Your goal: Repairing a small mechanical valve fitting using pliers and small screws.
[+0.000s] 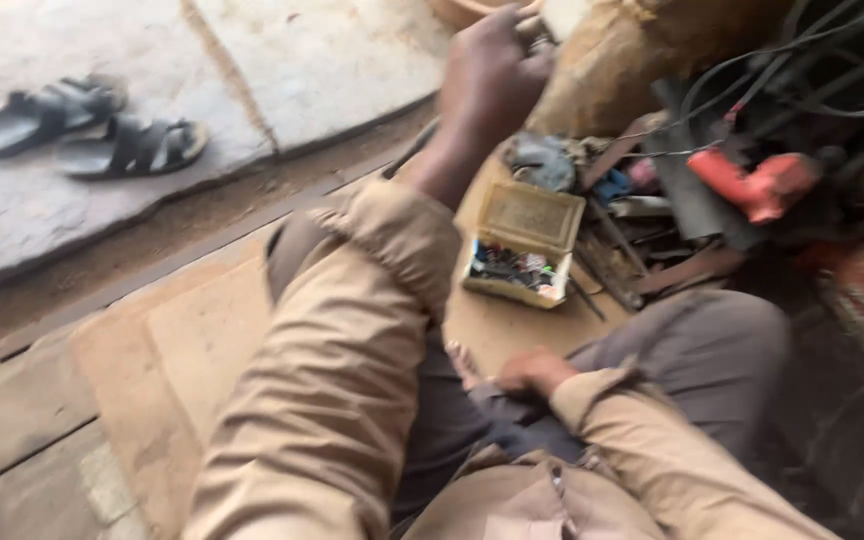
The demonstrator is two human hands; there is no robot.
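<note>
Left hand (492,75) beyond open box (524,245), grip blurred, unreadable; right hand (535,371) nearside, curled on lap, contents hidden.

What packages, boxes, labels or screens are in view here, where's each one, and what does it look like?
Open box: on the board in front of the person's knees, below the left hand; small, rectangular, yellowish, lid tipped back, filled with small dark and coloured bits.
Labels, signs, screens: none that can be made out; the picture is blurred.
</note>
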